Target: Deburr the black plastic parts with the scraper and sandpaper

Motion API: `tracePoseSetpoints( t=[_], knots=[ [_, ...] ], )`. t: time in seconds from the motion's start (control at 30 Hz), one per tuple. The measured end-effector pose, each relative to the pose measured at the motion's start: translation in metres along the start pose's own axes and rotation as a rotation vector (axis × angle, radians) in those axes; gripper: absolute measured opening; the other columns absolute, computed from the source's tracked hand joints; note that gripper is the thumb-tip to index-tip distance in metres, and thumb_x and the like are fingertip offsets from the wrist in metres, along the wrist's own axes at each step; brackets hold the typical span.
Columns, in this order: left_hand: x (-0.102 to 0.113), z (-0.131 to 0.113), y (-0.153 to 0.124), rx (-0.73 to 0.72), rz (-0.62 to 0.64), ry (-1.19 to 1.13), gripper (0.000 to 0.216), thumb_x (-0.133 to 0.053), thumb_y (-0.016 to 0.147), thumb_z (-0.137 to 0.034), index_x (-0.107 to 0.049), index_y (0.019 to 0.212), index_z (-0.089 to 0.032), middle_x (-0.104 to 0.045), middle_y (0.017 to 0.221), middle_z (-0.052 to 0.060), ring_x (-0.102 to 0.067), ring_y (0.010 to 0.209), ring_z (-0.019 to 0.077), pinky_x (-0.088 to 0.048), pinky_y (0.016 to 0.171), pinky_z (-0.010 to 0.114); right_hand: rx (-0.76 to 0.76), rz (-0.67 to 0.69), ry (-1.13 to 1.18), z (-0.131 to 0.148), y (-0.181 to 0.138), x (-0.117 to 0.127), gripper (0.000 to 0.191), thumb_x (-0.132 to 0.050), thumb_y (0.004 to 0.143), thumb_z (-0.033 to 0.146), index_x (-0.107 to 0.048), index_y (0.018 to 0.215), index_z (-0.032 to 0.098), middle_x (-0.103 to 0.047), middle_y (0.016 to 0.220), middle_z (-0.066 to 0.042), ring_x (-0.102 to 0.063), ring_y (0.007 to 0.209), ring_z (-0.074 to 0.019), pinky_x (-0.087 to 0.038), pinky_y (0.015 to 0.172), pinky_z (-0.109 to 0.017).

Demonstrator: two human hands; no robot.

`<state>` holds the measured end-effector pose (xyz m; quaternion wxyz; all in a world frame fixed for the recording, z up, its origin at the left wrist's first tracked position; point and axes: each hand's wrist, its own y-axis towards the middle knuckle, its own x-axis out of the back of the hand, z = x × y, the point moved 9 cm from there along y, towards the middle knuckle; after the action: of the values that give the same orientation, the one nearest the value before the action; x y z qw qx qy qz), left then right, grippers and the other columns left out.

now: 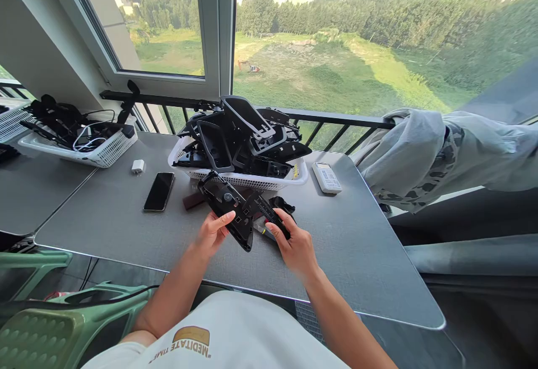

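My left hand (213, 232) grips a flat black plastic housing (227, 208), holding it tilted above the grey table (105, 218). My right hand (294, 246) is closed around a smaller black plastic part (267, 212) that meets the housing's right side. Just behind both hands stands a white basket (247, 180) heaped with several similar black plastic parts (244, 134). More small black pieces (282, 204) lie on the table under and beside my right hand.
A black phone (158, 191) and a white charger (137, 166) lie left of the basket, a white remote (327, 177) to its right. A second white basket (105, 153) with cables sits far left. A grey garment (424, 156) hangs over the black railing (328, 116). Green stools (50, 324) stand lower left.
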<state>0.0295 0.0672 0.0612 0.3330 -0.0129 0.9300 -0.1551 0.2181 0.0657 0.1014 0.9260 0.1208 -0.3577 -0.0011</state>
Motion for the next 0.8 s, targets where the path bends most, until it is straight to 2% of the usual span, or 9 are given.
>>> tracePoseSetpoints(
  t=[0.1, 0.23, 0.37, 0.47, 0.63, 0.8],
  knots=[
    [-0.001, -0.002, 0.001, -0.037, 0.022, 0.027, 0.037, -0.088, 0.057, -0.037, -0.073, 0.084, -0.016, -0.076, 0.085, 0.006, -0.073, 0.083, 0.0257, -0.058, 0.079, 0.038, -0.009, -0.025, 0.007, -0.001, 0.003, 0.004, 0.056, -0.044, 0.091, 0.064, -0.066, 0.119, 0.02, -0.059, 0.055, 0.002, -0.053, 0.046, -0.016, -0.043, 0.05, -0.026],
    [0.005, -0.008, 0.003, -0.168, -0.096, -0.008, 0.037, -0.092, 0.051, -0.039, -0.071, 0.074, -0.019, -0.074, 0.074, 0.001, -0.072, 0.077, 0.0209, -0.058, 0.077, 0.035, -0.058, -0.157, 0.059, -0.006, 0.007, 0.019, 0.054, -0.046, 0.09, 0.062, -0.063, 0.117, 0.018, -0.062, 0.061, 0.001, -0.054, 0.049, -0.015, -0.043, 0.051, -0.025],
    [0.01, -0.008, 0.0, -0.321, -0.22, -0.044, 0.044, -0.091, 0.049, -0.045, -0.073, 0.082, -0.022, -0.074, 0.073, -0.001, -0.071, 0.074, 0.0172, -0.057, 0.077, 0.031, -0.07, -0.08, 0.085, 0.0, 0.004, 0.008, 0.048, -0.048, 0.09, 0.057, -0.062, 0.117, 0.02, -0.064, 0.064, 0.001, -0.057, 0.052, -0.0158, -0.043, 0.052, -0.025],
    [0.011, -0.001, -0.001, -0.4, -0.264, 0.005, 0.039, -0.089, 0.052, -0.048, -0.073, 0.077, -0.022, -0.074, 0.071, -0.001, -0.07, 0.074, 0.0166, -0.056, 0.079, 0.031, -0.097, -0.027, 0.09, 0.004, -0.001, -0.004, 0.045, -0.047, 0.09, 0.053, -0.06, 0.118, 0.021, -0.065, 0.067, 0.001, -0.058, 0.055, -0.0169, -0.043, 0.053, -0.026],
    [0.02, 0.011, -0.005, -0.541, -0.367, 0.056, 0.038, -0.087, 0.055, -0.05, -0.073, 0.078, -0.023, -0.076, 0.083, 0.001, -0.07, 0.091, 0.0205, -0.05, 0.096, 0.036, -0.113, -0.019, 0.103, 0.01, -0.006, -0.011, 0.045, -0.049, 0.089, 0.052, -0.061, 0.118, 0.019, -0.066, 0.067, 0.0, -0.058, 0.054, -0.0169, -0.044, 0.055, -0.026],
    [0.017, 0.017, -0.009, -0.597, -0.401, 0.06, 0.039, -0.084, 0.06, -0.053, -0.073, 0.083, -0.024, -0.077, 0.092, 0.003, -0.069, 0.097, 0.0224, -0.05, 0.096, 0.037, -0.124, -0.039, 0.13, 0.009, -0.007, -0.011, 0.053, -0.048, 0.088, 0.056, -0.066, 0.118, 0.016, -0.062, 0.06, 0.001, -0.053, 0.049, -0.0162, -0.044, 0.053, -0.027]
  ],
)
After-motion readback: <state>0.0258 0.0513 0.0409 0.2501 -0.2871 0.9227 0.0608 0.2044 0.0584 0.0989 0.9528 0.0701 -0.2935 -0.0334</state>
